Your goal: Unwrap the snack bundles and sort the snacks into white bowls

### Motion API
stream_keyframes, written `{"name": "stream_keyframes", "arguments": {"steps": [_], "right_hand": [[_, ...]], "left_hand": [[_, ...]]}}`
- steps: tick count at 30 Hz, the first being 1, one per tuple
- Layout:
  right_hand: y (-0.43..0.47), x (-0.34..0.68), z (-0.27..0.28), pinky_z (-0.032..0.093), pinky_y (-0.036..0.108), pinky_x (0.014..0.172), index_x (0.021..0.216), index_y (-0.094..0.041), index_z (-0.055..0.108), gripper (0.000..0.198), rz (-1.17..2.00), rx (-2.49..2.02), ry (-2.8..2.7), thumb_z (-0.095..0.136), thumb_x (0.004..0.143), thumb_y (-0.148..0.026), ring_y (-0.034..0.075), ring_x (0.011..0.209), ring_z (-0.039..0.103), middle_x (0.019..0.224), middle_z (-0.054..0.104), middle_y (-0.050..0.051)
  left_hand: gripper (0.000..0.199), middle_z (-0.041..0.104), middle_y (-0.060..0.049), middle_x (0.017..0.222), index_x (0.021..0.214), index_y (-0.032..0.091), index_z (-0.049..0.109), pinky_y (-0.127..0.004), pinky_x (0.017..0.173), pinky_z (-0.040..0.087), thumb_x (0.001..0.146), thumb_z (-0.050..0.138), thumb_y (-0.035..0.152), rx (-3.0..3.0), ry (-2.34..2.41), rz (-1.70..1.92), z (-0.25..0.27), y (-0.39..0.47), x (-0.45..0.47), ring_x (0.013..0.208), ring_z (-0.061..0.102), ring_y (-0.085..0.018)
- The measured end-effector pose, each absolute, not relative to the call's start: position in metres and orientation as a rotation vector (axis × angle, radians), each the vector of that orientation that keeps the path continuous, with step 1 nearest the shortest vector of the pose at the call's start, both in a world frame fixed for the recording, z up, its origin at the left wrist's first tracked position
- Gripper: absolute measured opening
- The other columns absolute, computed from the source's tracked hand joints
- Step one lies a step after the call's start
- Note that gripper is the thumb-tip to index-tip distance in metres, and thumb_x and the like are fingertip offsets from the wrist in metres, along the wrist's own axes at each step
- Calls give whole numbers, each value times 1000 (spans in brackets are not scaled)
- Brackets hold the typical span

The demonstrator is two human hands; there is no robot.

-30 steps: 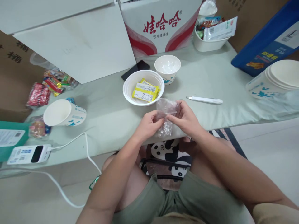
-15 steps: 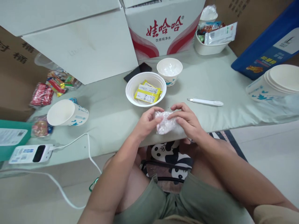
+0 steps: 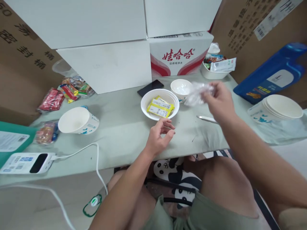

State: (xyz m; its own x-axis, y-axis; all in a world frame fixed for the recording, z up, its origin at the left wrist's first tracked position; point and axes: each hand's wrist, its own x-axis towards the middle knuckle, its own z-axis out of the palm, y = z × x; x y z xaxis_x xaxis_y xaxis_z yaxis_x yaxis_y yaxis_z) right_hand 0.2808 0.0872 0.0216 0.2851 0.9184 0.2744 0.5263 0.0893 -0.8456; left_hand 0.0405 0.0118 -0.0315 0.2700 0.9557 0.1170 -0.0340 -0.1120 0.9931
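My right hand [image 3: 222, 99] grips a crumpled piece of clear plastic wrap [image 3: 198, 93], blurred by motion, just right of a small paper bowl [image 3: 176, 85] with some clear plastic inside. Below and in front of the larger white bowl [image 3: 144, 108], my left hand [image 3: 160, 135] holds nothing, its fingers loosely curled and apart. Yellow-and-white packets [image 3: 160, 107] lie inside that larger bowl. A white utility knife [image 3: 206, 118] rests on the cloth, partly hidden by my right forearm.
A dark phone [image 3: 151, 88] lies behind the bowls, before white boxes [image 3: 107, 67]. Stacked paper cups [image 3: 275, 110] and a blue bottle [image 3: 271, 76] stand right. Leftward are a tilted paper cup [image 3: 78, 121], snack packets [image 3: 51, 100] and a white power bank [image 3: 26, 163] with its cable.
My right hand has moved up and right, carrying the plastic wrap away from my left hand. My left hand has let go of it. The camera view has shifted.
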Motion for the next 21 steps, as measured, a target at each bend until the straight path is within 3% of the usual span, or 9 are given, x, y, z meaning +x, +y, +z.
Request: {"name": "stream_keyframes", "arguments": {"steps": [4, 7, 9, 12, 18, 21], "right_hand": [[169, 282, 40, 55, 41, 80, 105, -23, 63, 22, 518, -1690, -1573, 61, 83, -25, 23, 91, 65, 101, 64, 6], [199, 272, 45, 48, 51, 101, 119, -20, 64, 49, 227, -1957, -1900, 77, 72, -25, 34, 118, 59, 125, 59, 13], [206, 265, 51, 46, 55, 103, 126, -19, 61, 61, 2, -2078, -2009, 80, 69, -25, 39, 123, 56, 131, 57, 17], [212, 257, 61, 49, 52, 94, 118, -19, 64, 41, -87, -2084, -2194, 70, 78, -20, 36, 112, 61, 119, 65, 16], [228, 232, 40, 49, 43, 87, 78, -13, 70, 3, 343, -2060, -2574, 71, 77, -11, 23, 92, 65, 83, 71, 9], [237, 221, 18, 48, 41, 82, 63, -13, 66, 26, 465, -2107, -2559, 66, 88, -21, 19, 87, 67, 74, 69, 8]], "left_hand": [[27, 65, -1, 85, 107, 20, 56, -29, 69, 56, 84, 63, 33, 1407, 890, 1093, -31, 15, 38, 69, 66, -13], [26, 64, -1, 84, 107, 19, 56, -28, 67, 55, 85, 62, 33, 1408, 889, 1096, -31, 17, 36, 68, 65, -12], [27, 64, -1, 83, 106, 19, 56, -28, 66, 55, 84, 62, 33, 1406, 892, 1107, -30, 17, 35, 66, 64, -12], [22, 63, -1, 80, 99, 18, 58, -29, 67, 55, 84, 61, 34, 1416, 904, 1092, -27, 18, 33, 66, 63, -13], [15, 62, -1, 69, 79, 18, 59, -29, 66, 51, 84, 59, 32, 1502, 936, 1016, -20, 17, 35, 65, 62, -14], [15, 64, -1, 66, 76, 18, 59, -27, 64, 49, 84, 58, 31, 1522, 921, 989, -18, 16, 37, 63, 60, -13]]}}
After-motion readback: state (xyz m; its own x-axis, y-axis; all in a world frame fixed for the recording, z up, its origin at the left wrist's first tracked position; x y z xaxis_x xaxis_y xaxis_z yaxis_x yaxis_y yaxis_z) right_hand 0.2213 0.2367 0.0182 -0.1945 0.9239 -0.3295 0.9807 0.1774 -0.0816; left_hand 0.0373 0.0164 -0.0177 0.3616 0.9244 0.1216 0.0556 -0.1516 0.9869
